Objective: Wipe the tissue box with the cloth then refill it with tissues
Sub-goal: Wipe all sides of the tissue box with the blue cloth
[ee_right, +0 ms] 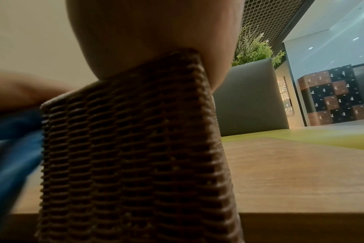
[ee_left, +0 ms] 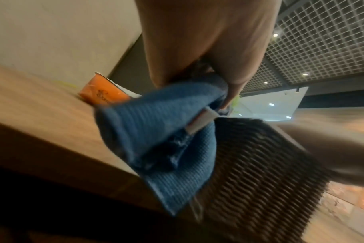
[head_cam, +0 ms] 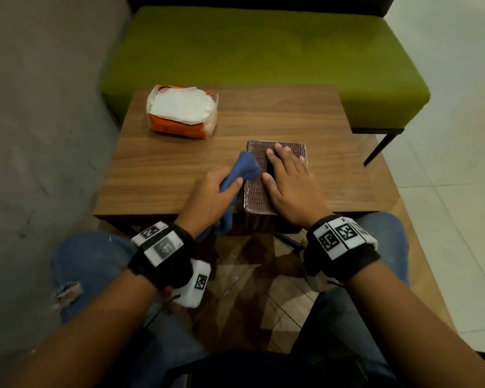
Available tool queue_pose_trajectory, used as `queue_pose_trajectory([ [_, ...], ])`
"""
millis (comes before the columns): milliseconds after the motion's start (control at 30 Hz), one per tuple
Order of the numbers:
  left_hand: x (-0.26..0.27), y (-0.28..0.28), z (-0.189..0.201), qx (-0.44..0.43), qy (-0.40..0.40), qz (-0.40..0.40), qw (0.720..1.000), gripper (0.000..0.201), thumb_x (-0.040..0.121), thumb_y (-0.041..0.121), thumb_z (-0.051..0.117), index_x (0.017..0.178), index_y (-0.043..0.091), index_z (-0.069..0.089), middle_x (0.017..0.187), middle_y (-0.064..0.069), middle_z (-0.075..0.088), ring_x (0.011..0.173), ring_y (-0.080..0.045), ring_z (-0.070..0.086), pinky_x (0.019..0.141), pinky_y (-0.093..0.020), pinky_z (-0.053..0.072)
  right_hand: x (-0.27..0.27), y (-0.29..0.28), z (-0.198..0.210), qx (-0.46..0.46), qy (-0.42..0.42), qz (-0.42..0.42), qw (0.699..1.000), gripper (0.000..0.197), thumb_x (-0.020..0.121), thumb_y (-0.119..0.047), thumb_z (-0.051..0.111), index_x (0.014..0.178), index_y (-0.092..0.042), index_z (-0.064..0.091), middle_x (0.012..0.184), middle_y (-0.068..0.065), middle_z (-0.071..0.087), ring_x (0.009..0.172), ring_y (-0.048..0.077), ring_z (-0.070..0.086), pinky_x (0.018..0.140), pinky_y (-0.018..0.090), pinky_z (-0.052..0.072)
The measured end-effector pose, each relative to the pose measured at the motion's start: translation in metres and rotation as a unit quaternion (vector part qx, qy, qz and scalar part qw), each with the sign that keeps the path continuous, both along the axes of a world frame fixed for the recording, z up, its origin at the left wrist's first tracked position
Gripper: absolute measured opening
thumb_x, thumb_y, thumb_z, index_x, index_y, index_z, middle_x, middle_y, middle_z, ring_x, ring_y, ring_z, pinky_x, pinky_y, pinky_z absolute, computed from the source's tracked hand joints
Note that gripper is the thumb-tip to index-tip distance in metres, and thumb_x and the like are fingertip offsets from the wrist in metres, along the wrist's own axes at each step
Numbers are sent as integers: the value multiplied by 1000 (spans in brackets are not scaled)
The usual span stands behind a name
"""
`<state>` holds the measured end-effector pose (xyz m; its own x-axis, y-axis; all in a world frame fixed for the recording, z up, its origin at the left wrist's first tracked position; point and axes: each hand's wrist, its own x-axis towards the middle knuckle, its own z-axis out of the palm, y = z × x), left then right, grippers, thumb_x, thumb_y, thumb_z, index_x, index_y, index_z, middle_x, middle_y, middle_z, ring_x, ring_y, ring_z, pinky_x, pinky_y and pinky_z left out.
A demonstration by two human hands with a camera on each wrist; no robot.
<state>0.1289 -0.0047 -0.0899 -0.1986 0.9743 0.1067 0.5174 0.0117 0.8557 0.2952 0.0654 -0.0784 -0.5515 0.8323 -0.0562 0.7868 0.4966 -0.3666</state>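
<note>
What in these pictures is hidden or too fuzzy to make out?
- Head view: the right hand lies flat over most of the dark slot in the brown woven tissue box, so its contents are hidden.
- Left wrist view: the left hand grips the blue cloth, which covers much of the orange tissue pack; its print is blurred.
- Right wrist view: the cloth is a blur, cut off by the left edge.

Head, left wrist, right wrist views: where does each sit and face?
Head: above, looking down at table; both forearms and knees show.
Left wrist: under left hand, looking along it at cloth.
Right wrist: under right hand, which lies flat on tissue box.
All three share the box and cloth.
</note>
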Motion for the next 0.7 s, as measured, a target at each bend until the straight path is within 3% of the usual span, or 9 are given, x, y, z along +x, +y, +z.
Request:
queue_pose_trajectory([
  [133,-8,-49,5,-8,-2,-74,997,38,81,33,51,89,-2,64,86,-15,65,81,-17,59,74,-26,46,0,0,1,3,-2,1,1000,55,105,-34,29,155,-15,17,165,4,8,152,19,3,121,35,-1],
  [233,-14,-41,13,5,-18,-29,999,18,87,23,55,94,9,66,87,-8,67,78,-6,59,70,-16,45,0,1,1,5,-6,1,1000,55,105,-35,29,155,-16,17,165,5,8,152,19,3,121,35,-1],
  [300,-15,-23,17,14,-20,13,1000,13,90,18,53,94,12,63,84,-5,64,76,-7,57,68,-19,43,0,1,0,4,-6,2,1000,55,105,-35,29,155,-16,17,165,5,9,152,19,4,122,36,0],
  [367,-10,-6,16,7,8,6,1000,16,90,21,50,93,10,61,85,-4,60,78,-13,56,69,-22,41,0,1,0,6,-8,1,1000,55,105,-36,29,155,-16,17,165,5,9,152,19,4,122,36,0],
  [500,6,-19,8,9,39,-29,999,5,90,14,53,88,18,56,83,10,51,77,-5,51,70,-9,38,-2,1,-1,9,-8,-6,1000,55,105,-35,30,155,-14,18,164,6,10,152,20,5,122,36,1],
  [600,8,-58,6,25,23,-44,998,16,84,28,51,89,17,61,85,7,58,80,-5,56,73,-11,42,-2,0,-1,8,-8,-9,1000,55,105,-36,29,155,-14,18,164,7,10,152,21,5,122,37,1],
  [700,4,-71,8,27,0,-36,999,25,83,29,52,86,7,64,82,-4,63,77,-8,58,71,-15,46,-3,0,0,6,-8,-12,1000,55,105,-36,29,155,-14,18,164,7,9,152,21,4,122,36,0],
])
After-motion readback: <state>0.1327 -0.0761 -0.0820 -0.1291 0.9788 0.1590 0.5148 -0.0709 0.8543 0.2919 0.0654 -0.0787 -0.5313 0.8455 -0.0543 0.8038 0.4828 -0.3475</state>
